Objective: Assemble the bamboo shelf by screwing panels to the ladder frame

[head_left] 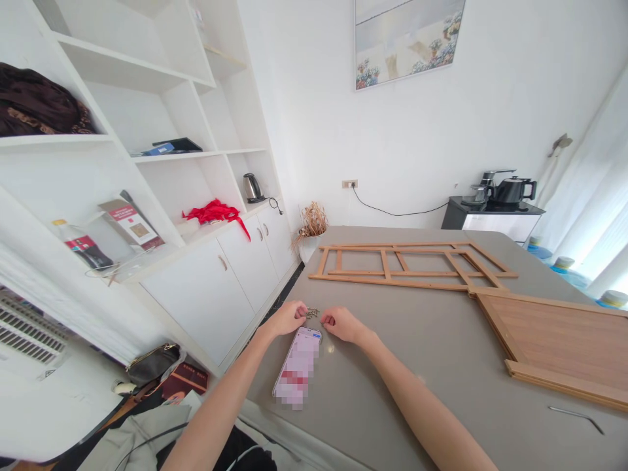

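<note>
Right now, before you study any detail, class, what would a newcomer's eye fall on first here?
Probably the light-brown wooden lattice frames, lying flat on the far part of the smooth grey table. Next, the bare left hand and right hand, either side of small brassy metal pieces. Bright red crumpled cloth also stands out, in the white shelving at left.

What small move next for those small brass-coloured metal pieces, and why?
Probably spread the small brass-coloured metal pieces with the bare left hand: they lie bunched together, it sits right beside them, and the bare right hand is close opposite.
</note>
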Tool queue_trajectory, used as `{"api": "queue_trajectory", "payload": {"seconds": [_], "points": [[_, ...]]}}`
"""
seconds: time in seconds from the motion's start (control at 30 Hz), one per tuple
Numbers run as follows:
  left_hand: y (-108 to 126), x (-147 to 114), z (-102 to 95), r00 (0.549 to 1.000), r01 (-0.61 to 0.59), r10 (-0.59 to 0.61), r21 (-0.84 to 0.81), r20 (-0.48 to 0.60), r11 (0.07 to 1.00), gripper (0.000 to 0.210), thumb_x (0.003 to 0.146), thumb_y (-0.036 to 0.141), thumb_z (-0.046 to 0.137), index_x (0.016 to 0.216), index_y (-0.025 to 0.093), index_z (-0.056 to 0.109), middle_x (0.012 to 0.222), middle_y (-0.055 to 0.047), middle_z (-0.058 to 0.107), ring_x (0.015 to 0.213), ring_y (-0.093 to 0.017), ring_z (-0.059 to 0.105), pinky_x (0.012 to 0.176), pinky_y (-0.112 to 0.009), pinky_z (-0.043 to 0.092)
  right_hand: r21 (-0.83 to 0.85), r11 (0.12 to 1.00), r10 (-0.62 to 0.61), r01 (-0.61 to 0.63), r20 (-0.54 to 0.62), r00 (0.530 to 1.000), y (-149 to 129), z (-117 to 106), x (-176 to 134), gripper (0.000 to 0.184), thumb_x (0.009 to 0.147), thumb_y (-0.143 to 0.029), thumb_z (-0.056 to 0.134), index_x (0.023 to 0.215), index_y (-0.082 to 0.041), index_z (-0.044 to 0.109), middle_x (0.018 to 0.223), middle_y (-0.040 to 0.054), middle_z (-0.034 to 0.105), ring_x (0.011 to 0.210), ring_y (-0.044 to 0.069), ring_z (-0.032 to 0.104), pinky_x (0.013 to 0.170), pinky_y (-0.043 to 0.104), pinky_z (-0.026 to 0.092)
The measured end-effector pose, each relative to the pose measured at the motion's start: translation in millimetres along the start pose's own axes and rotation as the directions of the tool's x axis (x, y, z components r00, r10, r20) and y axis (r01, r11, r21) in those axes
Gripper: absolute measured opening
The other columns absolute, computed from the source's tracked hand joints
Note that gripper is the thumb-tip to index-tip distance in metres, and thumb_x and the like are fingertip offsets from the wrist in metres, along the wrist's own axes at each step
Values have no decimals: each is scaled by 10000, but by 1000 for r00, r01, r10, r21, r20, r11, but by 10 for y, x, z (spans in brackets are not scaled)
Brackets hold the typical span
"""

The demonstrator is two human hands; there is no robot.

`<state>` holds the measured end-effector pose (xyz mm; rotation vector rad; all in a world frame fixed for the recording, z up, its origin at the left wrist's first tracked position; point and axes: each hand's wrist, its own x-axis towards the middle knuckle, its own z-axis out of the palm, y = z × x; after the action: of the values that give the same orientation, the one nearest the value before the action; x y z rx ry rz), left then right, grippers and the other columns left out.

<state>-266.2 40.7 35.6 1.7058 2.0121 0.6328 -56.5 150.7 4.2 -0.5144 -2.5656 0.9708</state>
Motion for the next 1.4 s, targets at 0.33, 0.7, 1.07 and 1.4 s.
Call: {"api": "queue_trajectory", "payload": {"seconds": [0.33, 0.7, 1.07, 1.4], "points": [[-120, 189, 57, 986, 168, -169, 35, 11, 985, 246, 706, 342, 705, 886, 174, 707, 852, -62, 742, 790, -201, 692, 737, -293, 517, -91, 991, 97, -98, -23, 995, -79, 61, 81, 227, 926, -358, 581, 822, -164, 633, 797, 6, 639, 740, 131, 595, 730, 303, 490], [-84, 101, -93, 988, 130, -129, -1, 86, 992, 316, 701, 297, 615, 976, 185, 722, 770, -19, 721, 712, -174, 666, 692, -277, 502, -34, 999, 20, -25, -123, 992, 35, 112, 96, 197, 937, -205, 507, 1046, -225, 670, 929, 29, 591, 735, 112, 535, 746, 260, 434], [-109, 36, -153, 990, 45, -41, -31, 133, 998, 304, 748, 430, 658, 903, 177, 726, 853, -50, 714, 779, -183, 646, 741, -290, 501, -91, 990, -116, 108, -86, 990, 77, 187, 92, 231, 947, -275, 537, 1072, -329, 724, 981, 29, 563, 914, 154, 553, 785, 259, 427], [-148, -69, -153, 996, 34, -38, 52, 80, 998, 285, 772, 427, 632, 886, 177, 707, 769, -32, 667, 704, -167, 601, 670, -278, 470, -107, 983, -164, 153, -104, 981, 115, 229, 102, 191, 945, -301, 554, 1055, -318, 709, 1045, 20, 585, 982, 153, 562, 831, 269, 441]]}}
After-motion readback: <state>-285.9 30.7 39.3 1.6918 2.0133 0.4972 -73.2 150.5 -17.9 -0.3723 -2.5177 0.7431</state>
